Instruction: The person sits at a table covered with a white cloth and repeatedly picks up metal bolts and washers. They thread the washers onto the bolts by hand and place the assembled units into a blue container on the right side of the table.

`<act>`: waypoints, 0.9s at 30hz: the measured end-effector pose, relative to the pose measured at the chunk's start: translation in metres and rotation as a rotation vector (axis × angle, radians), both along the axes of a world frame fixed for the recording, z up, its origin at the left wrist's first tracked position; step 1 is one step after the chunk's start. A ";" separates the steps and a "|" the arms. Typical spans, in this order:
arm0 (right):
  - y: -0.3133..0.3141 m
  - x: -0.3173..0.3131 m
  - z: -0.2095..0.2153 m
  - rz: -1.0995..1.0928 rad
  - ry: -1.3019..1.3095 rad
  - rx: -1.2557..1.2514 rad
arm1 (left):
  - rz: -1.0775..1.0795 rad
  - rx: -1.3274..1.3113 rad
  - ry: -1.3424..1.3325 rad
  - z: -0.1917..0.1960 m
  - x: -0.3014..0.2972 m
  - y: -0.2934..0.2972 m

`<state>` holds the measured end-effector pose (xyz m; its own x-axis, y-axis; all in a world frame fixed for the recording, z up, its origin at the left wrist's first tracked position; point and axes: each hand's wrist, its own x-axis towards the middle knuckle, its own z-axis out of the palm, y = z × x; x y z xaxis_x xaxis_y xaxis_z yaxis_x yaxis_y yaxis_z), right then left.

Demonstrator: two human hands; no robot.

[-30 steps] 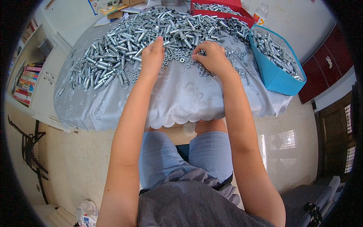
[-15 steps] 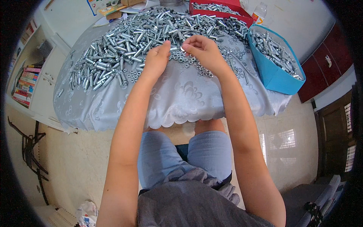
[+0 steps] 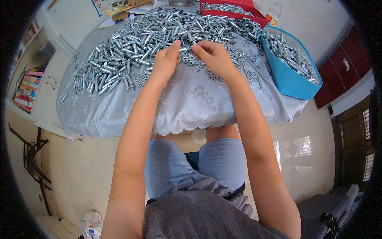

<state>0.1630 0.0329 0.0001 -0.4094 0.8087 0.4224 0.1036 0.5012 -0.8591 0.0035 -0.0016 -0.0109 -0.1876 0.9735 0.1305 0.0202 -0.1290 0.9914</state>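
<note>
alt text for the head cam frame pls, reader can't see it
A seated person's left hand and right hand meet over a heap of silver metal sleeves and loose nuts on a table with a pale cloth. A blue bin of the same parts sits at right.

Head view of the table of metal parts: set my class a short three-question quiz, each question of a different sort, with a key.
1. True or false: the blue bin at the table's right holds metal sleeves.
2. Multiple choice: the left hand and right hand meet over (A) the red tray, (B) the heap of metal sleeves and small nuts on the grey tablecloth, (C) the stacked books.
3. Fill in: the stacked books lie to the person's ____.

Key: 1 true; 2 B; 3 left.
</note>
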 end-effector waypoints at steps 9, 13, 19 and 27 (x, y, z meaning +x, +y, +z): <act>-0.008 0.001 -0.001 -0.077 -0.154 0.290 | -0.012 0.116 0.176 0.001 0.006 -0.003; -0.013 -0.001 0.006 -0.106 -0.080 0.156 | -0.021 0.058 -0.038 0.002 0.001 -0.002; 0.006 0.010 -0.015 -0.070 -0.457 0.520 | 0.036 0.071 -0.195 0.005 0.000 -0.002; -0.004 0.009 -0.010 -0.162 -0.605 0.573 | 0.032 0.034 -0.160 0.009 0.002 -0.005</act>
<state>0.1721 0.0293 -0.0101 -0.5941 0.6047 0.5305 0.5717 0.7813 -0.2504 0.0060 -0.0070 -0.0020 -0.2395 0.9623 0.1293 -0.1330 -0.1644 0.9774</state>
